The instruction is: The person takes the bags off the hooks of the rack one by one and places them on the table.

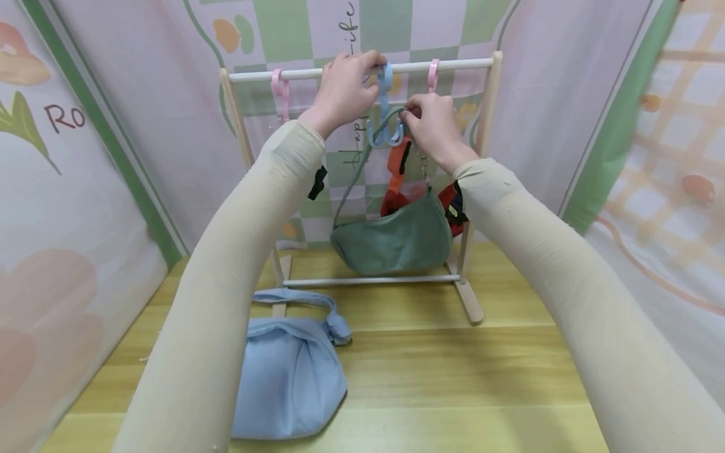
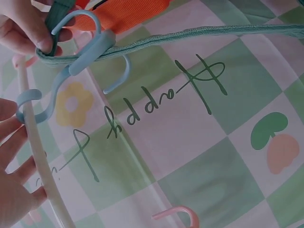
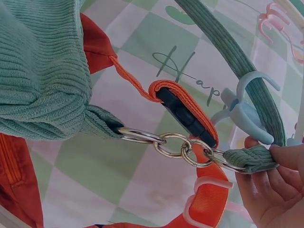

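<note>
Green ribbed fabric forms the soft, rounded shoulder bag (image 1: 393,245) hanging before a pale wooden rack (image 1: 470,302), its long green strap (image 3: 223,45) running through the crook of a light-blue plastic pronged hook (image 1: 384,104). The right hand (image 1: 438,126) has a narrow grip, pinching the strap's end beside a chain of silver metal rings (image 3: 184,148), apparently so the strap stays seated on the prong. The left hand (image 1: 347,89) has a loose grip: its spread fingers touch the hook's upper curl on the white top rod (image 1: 464,65), presumably to steady it. Behind hangs an orange-red bag (image 3: 21,175), its orange strap (image 3: 213,190) on a pink plastic hook (image 1: 433,75); a powder-blue fabric bag (image 1: 289,377) lies on the wooden desk (image 1: 453,377), seemingly kept aside.
</note>
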Tool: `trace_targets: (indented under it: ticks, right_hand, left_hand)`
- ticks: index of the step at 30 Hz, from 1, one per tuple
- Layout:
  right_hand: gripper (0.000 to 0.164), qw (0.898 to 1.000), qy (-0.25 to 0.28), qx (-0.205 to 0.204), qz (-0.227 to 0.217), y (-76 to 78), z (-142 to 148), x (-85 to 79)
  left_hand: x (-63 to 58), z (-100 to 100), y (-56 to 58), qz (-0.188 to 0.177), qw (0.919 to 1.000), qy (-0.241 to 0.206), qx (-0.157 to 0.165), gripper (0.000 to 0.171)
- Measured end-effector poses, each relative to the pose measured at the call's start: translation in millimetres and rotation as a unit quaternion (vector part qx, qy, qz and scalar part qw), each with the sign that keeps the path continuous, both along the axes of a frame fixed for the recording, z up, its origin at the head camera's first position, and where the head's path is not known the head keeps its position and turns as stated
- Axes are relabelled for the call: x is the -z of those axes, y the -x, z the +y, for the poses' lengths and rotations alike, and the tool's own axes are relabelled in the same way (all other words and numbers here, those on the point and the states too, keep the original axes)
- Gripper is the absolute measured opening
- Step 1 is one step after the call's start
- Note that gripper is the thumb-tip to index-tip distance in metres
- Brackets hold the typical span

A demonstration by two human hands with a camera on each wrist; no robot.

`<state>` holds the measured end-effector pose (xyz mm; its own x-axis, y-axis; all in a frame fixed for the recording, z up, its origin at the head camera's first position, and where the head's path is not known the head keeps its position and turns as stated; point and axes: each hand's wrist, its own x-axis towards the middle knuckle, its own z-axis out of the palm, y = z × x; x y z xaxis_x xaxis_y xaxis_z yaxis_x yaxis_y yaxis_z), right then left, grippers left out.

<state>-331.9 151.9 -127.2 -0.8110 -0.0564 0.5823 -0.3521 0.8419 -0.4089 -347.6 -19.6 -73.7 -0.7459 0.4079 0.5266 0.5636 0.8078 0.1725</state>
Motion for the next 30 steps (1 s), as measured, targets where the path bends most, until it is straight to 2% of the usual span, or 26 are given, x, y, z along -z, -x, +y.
trace_targets:
  ticks: [10, 17, 30]
  right_hand:
    - [0.03, 1.0, -0.012, 0.003, 0.006, -0.2, -0.5, -2.2]
    - [0.029, 1.0, -0.026, 0.009, 0.016, -1.4, -3.9, -10.4]
    - [0.03, 0.999, -0.035, 0.003, -0.008, -6.8, -9.9, -15.0]
  left_hand:
    - [2.4, 1.1, 2.3, 0.005, 1.0, -0.001, 0.004, 0.042]
    - [1.8, 1.8, 3.4, 0.008, 1.0, 0.0, 0.003, 0.042]
    - [5.4, 2.0, 2.9, 0.011, 0.9999, 0.0, 0.003, 0.042]
